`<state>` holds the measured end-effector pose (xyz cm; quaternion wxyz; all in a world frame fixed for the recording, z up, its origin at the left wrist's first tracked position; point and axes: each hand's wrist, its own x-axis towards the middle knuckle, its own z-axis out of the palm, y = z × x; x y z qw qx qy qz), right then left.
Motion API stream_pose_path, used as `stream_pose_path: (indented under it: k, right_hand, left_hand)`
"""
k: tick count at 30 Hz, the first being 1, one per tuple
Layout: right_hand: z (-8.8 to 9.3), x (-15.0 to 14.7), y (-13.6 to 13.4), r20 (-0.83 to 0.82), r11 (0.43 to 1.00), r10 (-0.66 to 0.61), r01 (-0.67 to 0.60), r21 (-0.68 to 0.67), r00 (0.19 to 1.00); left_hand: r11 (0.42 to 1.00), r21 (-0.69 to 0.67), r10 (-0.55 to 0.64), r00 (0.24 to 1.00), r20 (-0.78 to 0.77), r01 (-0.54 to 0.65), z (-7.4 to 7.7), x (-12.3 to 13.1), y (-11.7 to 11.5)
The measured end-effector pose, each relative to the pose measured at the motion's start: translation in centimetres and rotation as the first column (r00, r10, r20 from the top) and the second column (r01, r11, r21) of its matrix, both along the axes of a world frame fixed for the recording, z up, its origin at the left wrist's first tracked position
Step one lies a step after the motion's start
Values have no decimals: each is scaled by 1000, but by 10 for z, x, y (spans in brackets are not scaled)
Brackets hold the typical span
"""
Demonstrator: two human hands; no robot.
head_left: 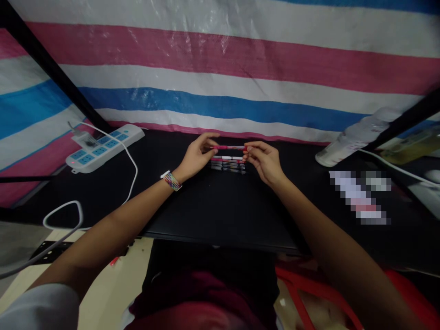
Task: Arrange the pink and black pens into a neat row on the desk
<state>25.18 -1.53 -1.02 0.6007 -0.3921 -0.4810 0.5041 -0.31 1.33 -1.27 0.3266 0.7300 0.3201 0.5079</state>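
Note:
A red pen (228,147) is held level between both hands above the black table (213,206). My left hand (197,156) pinches its left end and my right hand (263,158) pinches its right end. Just below it, a short row of several pens (228,164) lies side by side on the table. A colourful band sits on my left wrist.
A white power strip (103,146) with blue sockets lies at the back left, its white cable (132,169) looping over the table edge. A clear plastic bottle (357,135) lies on its side at the right. A striped tarp (240,68) forms the back wall.

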Motion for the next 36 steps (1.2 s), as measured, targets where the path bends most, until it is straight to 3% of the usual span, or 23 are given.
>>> stream_pose_path:
  k: [4,9,17,24,32,36]
  right_hand:
    - [0,-1,0,-4,1000,-14,14,5,1000]
    - [1,-3,-3,5,1000,-9,9,11,1000]
    - [-2,-2,1,14,1000,-8,9,-26,1000]
    - [0,-4,-3,26,1000,-11,11,15,1000]
    - [3,-6,-4,17,999,-2,3,-33,1000]
    - [11,-8,-8,-76,988,107,-114,-103,991]
  left_hand:
    - [990,111,92,994,-60,-85,4,0,-4]
    - [992,4,122,977,-174,-123,6,0,-6]
    - [992,88,92,992,-81,-85,10,2,-8]
    - [995,-83,50,998,-45,-54,8,3,-8]
    - [999,29,44,999,-6,-43,16,1,-11]
    - [998,-8,55,997,48,-55,15,2,-10]
